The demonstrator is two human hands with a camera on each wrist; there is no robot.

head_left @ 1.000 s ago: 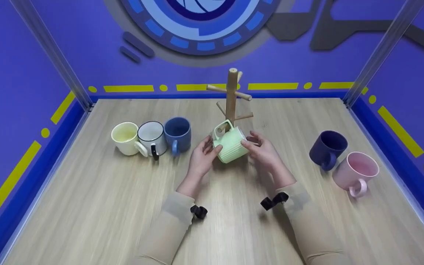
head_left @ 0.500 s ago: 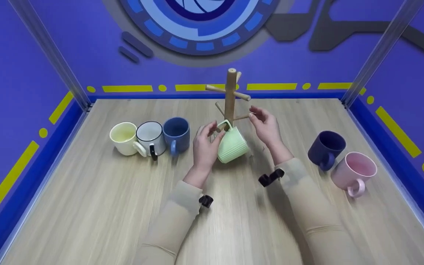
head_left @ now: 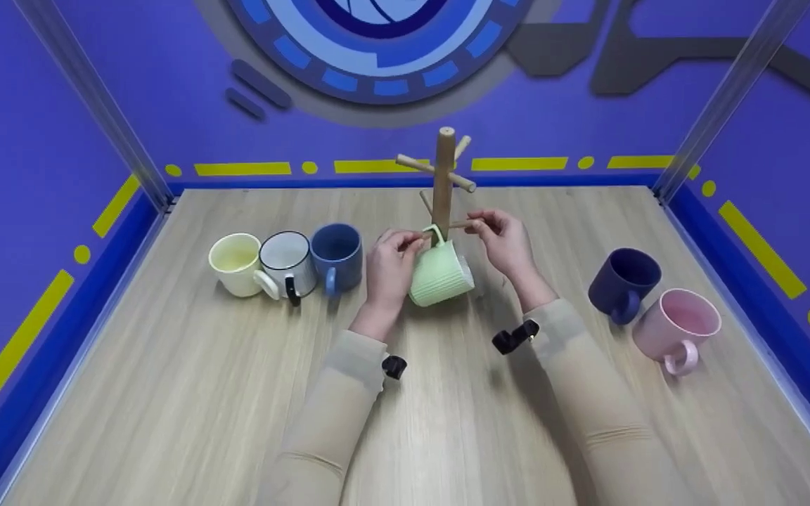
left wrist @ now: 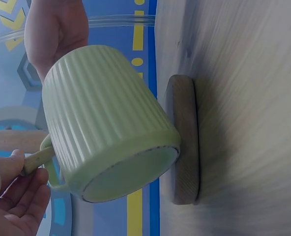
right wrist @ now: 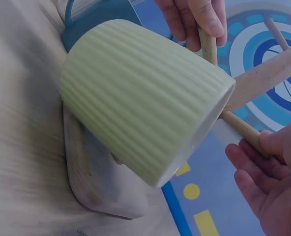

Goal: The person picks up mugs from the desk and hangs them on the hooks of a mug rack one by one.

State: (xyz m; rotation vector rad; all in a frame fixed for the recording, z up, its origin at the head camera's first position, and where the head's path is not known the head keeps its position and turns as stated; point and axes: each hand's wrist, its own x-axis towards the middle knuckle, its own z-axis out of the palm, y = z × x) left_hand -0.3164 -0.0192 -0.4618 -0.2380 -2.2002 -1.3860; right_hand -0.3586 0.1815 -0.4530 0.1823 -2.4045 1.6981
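A light green ribbed mug (head_left: 440, 275) hangs tilted by its handle on a low peg of the wooden mug tree (head_left: 444, 183). My left hand (head_left: 389, 270) pinches the end of that peg (left wrist: 37, 160) between thumb and fingers, seen closely in the left wrist view. On the other side my right hand (head_left: 507, 242) pinches the tip of another low peg (right wrist: 245, 132). Neither hand grips the mug. In the wrist views the mug's body hangs over the wooden base (left wrist: 184, 142), and I cannot tell whether it touches it.
To the left stand a pale yellow mug (head_left: 235, 270), a white mug with a black handle (head_left: 285, 260) and a blue mug (head_left: 340, 256), close together. A dark navy mug (head_left: 619, 281) and a pink mug (head_left: 672, 330) stand at the right. Blue walls enclose the table (head_left: 187, 393).
Both hands have left the green mug and moved up to the pegs. The mug tree has turned slightly, and the hanging mug has shifted a little with it.
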